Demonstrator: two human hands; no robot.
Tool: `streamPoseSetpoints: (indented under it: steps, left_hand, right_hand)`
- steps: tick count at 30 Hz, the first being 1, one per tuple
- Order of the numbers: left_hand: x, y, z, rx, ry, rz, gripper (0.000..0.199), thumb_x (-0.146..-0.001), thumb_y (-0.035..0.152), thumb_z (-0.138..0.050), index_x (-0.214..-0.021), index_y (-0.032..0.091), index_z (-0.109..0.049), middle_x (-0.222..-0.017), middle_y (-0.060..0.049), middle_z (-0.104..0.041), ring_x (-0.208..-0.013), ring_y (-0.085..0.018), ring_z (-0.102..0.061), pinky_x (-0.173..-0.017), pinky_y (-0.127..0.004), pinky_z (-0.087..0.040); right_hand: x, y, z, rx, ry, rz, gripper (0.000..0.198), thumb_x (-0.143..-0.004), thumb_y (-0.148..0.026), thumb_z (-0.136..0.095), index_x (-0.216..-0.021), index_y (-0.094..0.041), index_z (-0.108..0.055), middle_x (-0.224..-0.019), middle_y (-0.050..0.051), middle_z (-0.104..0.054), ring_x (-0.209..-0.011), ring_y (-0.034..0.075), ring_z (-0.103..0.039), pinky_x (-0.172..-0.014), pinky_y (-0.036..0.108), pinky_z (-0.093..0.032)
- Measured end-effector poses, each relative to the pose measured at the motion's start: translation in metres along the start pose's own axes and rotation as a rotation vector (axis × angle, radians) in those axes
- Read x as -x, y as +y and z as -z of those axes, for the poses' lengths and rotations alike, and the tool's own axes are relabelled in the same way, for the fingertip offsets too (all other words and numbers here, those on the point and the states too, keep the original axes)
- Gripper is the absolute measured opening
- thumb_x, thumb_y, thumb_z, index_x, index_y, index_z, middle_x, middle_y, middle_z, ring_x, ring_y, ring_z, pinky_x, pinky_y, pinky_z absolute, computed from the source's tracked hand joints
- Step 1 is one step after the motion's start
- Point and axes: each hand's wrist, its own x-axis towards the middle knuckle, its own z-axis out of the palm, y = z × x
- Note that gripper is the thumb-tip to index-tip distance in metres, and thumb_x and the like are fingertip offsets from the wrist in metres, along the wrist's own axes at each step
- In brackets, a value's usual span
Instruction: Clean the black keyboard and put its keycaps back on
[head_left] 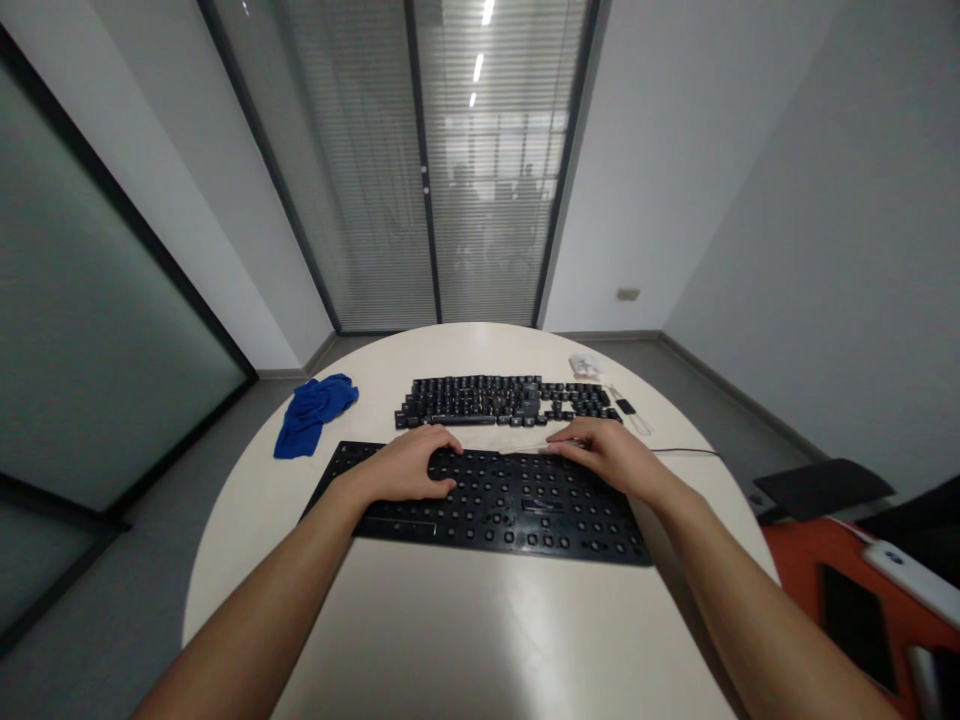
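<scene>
A black keyboard [517,500] with its keycaps off lies on the table before me, its bare switch stubs showing. My left hand [412,465] holds it down on the left half, fingers curved at the far edge and thumb apart on the stubs. Over the far right edge, my right hand [596,455] is closed in a pinch. A thin pale stick [521,451], perhaps a cotton swab, runs left from those fingertips along the keyboard's far edge. Behind the keyboard, loose black keycaps [476,398] are laid out in keyboard order.
A crumpled blue cloth [315,412] lies on the left of the round white table [480,350]. At the back right are a small white bundle [585,366] and a pale cord with a black piece [625,407]. An orange seat [810,580] beside the table bears a power strip [911,575].
</scene>
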Motion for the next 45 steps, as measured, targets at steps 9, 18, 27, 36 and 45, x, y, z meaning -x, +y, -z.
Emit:
streamPoseSetpoints:
  steps: [9, 18, 27, 36, 45]
  left_hand:
    - [0.002, -0.001, 0.006, 0.015, -0.043, 0.049, 0.039, -0.073, 0.028, -0.073, -0.110, 0.022, -0.063, -0.115, -0.006, -0.065, -0.109, -0.027, -0.060, -0.098, -0.039, -0.047]
    - [0.008, -0.012, 0.013, 0.007, -0.100, 0.132, 0.040, -0.068, 0.023, -0.070, -0.108, 0.022, -0.062, -0.109, -0.005, -0.064, -0.104, -0.027, -0.060, -0.093, -0.039, -0.048]
    - [0.003, 0.003, 0.002, -0.008, 0.068, 0.003, 0.037, -0.087, 0.032, -0.064, -0.121, 0.021, -0.057, -0.116, -0.008, -0.064, -0.106, -0.026, -0.060, -0.096, -0.040, -0.048]
    - [-0.004, 0.005, -0.010, -0.097, 0.068, -0.085, 0.027, -0.093, 0.032, -0.062, -0.119, 0.023, -0.063, -0.115, -0.008, -0.065, -0.110, -0.026, -0.058, -0.099, -0.041, -0.048]
    - [-0.003, 0.003, -0.011, -0.085, 0.057, -0.064, 0.027, -0.088, 0.028, -0.065, -0.114, 0.023, -0.063, -0.114, -0.006, -0.066, -0.110, -0.025, -0.060, -0.099, -0.040, -0.048]
  right_hand:
    - [0.001, 0.005, 0.002, 0.001, -0.006, -0.033, 0.029, -0.094, -0.047, -0.061, -0.099, -0.025, -0.079, -0.100, 0.007, -0.077, -0.092, 0.025, -0.070, -0.082, 0.037, -0.053]
    - [0.001, 0.007, -0.001, -0.017, -0.012, -0.028, 0.029, -0.093, -0.047, -0.062, -0.099, -0.025, -0.080, -0.099, 0.007, -0.078, -0.091, 0.025, -0.071, -0.080, 0.036, -0.053]
    - [-0.001, -0.004, -0.005, -0.012, -0.014, 0.018, 0.024, -0.095, -0.042, -0.063, -0.103, -0.026, -0.079, -0.101, 0.006, -0.078, -0.092, 0.023, -0.070, -0.084, 0.035, -0.053]
    - [-0.002, -0.007, -0.005, -0.003, -0.033, 0.030, 0.024, -0.096, -0.039, -0.061, -0.102, -0.025, -0.079, -0.101, 0.007, -0.078, -0.093, 0.024, -0.070, -0.083, 0.035, -0.052]
    - [0.001, -0.002, 0.000, -0.027, -0.039, -0.010, 0.025, -0.094, -0.043, -0.063, -0.098, -0.025, -0.080, -0.096, 0.005, -0.078, -0.087, 0.022, -0.070, -0.077, 0.033, -0.051]
